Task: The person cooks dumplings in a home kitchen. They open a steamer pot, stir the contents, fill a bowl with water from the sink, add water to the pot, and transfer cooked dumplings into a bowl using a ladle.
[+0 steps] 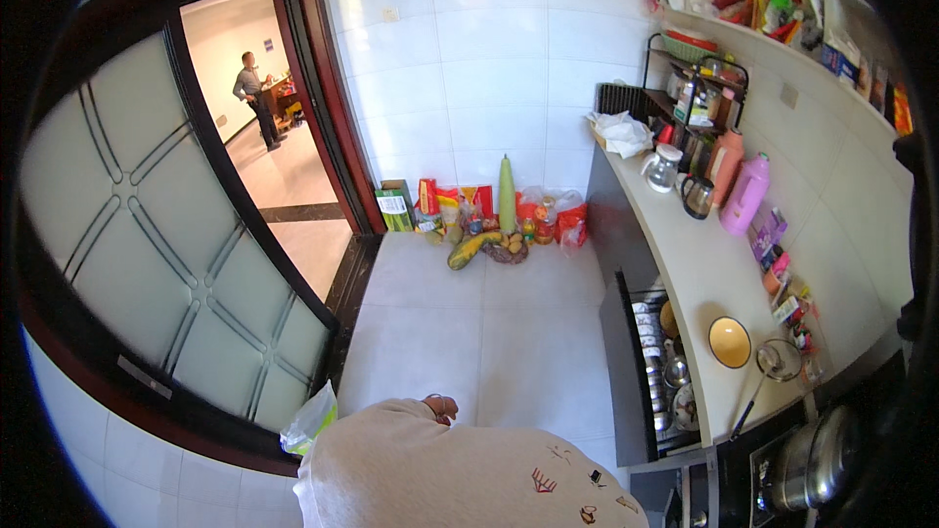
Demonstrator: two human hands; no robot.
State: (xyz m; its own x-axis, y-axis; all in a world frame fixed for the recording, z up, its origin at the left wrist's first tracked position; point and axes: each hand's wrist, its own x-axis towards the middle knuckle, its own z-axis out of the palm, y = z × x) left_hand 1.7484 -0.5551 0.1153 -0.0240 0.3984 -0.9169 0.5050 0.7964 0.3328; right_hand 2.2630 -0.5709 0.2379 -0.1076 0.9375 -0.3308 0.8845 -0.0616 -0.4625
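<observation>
Part of my left hand, with a bracelet at the wrist, shows past the beige sleeve above the tiled floor. Its fingers look curled, and my shirt covers the rest, so I cannot tell whether it holds anything. My right hand is out of view. To my right a drawer is pulled out under the counter, with stacked bowls, a metal ladle or pot and a patterned dish inside. A yellow bowl and a strainer with a dark handle lie on the countertop above it.
A winter melon or long gourd, a pumpkin, potatoes and bags stand by the far wall. Thermos flasks and a glass jug line the counter. A steel pot sits on the stove. A person stands beyond the doorway.
</observation>
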